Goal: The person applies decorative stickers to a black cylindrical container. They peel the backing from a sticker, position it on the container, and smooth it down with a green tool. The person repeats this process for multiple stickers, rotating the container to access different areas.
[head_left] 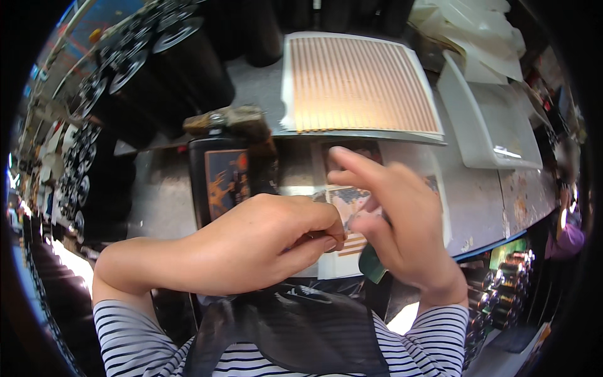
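Note:
My left hand [282, 235] reaches across in front of me, thumb and fingers pinched together; what they hold, if anything, is hidden. Close to its right, my right hand [405, 217] is raised and slightly blurred, its fingers apart. Under both hands lie printed picture sheets [433, 182] and a white sheet with gold-brown strips [353, 246]. A small dark green piece [372, 264] shows beside my right palm; whether it touches the hand I cannot tell. Left of the hands stands a black container [220, 179] with a gold-and-orange picture on its front.
Beyond the hands, a white sheet with rows of gold-brown strips [358, 85] lies on a raised grey ledge. A translucent white bin [502, 125] sits at the right. Tall black cylinders [188, 75] crowd the back left, and a stone-like block [229, 118] lies near the black container.

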